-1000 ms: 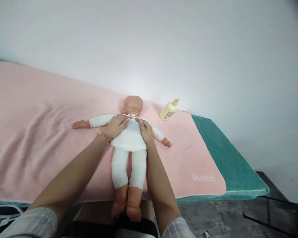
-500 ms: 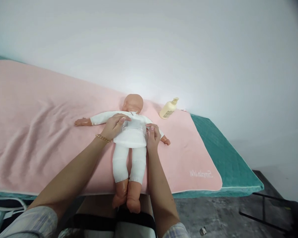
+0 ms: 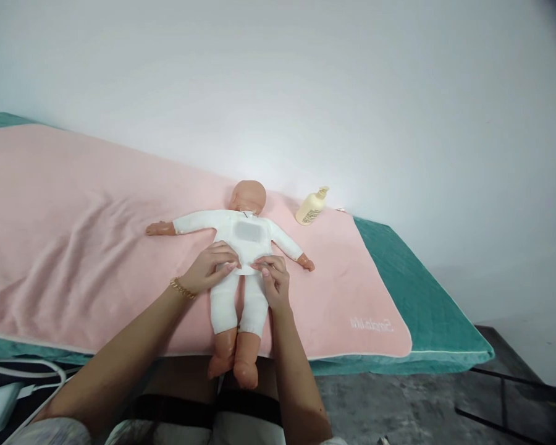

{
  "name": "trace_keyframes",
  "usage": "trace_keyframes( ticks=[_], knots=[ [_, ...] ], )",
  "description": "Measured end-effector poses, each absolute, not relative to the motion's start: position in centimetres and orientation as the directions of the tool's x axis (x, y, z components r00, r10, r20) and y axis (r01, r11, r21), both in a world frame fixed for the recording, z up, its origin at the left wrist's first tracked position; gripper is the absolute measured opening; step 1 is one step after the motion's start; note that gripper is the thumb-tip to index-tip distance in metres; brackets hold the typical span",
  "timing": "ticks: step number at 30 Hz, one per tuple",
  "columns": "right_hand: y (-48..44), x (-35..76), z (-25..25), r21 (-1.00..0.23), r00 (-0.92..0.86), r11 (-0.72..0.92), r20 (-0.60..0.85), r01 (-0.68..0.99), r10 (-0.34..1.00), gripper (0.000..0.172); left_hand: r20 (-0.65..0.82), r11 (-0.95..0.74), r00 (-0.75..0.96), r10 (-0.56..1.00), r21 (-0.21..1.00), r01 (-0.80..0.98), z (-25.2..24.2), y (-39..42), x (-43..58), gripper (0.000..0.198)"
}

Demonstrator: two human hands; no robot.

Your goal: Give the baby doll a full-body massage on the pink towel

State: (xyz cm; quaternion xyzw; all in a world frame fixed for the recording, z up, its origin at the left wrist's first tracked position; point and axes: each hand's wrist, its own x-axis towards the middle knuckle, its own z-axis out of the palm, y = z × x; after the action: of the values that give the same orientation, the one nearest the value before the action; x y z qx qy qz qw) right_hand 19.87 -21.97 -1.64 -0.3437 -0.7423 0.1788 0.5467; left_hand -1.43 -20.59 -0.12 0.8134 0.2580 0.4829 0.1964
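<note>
A baby doll [image 3: 241, 247] in a white suit lies face down on a pink towel [image 3: 74, 228], head toward the wall, arms spread, bare feet past the table's front edge. My left hand [image 3: 210, 267], with a gold bracelet at the wrist, rests flat on the doll's lower back, fingers stretched toward the middle. My right hand [image 3: 273, 279] touches the same spot from the other side, fingers lying on the hem of the white top. Neither hand holds anything.
A cream pump bottle [image 3: 311, 207] lies on the towel right of the doll's head, near the white wall. The towel covers a teal padded table [image 3: 421, 309]. A white device with a cable [image 3: 0, 408] sits at the lower left.
Both hands slid from the doll's shoulders down its back to the waist, baring the upper back. The view shifted slightly.
</note>
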Motion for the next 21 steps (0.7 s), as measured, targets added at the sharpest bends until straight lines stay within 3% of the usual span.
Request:
trace_keyframes(
  ticks=[5,11,21],
  knots=[
    [-21.46,19.75,-1.97,-0.715,-0.198,0.625,0.595,0.312,0.779,0.04,0.584,-0.765,0.499,0.641,0.537,0.355,-0.34,-20.27,-0.94,0.024],
    [-20.99,19.65,-2.3,-0.788,-0.182,0.538,0.507,0.298,0.843,0.044,0.541,-0.75,0.527,0.655,0.546,0.372,-0.64,-20.17,-0.82,0.026],
    [-21.53,19.99,-2.03,-0.678,-0.228,0.63,0.592,0.377,0.773,0.044,0.581,-0.73,0.442,0.684,0.553,0.402,-0.84,-19.96,-1.33,0.027]
  ],
)
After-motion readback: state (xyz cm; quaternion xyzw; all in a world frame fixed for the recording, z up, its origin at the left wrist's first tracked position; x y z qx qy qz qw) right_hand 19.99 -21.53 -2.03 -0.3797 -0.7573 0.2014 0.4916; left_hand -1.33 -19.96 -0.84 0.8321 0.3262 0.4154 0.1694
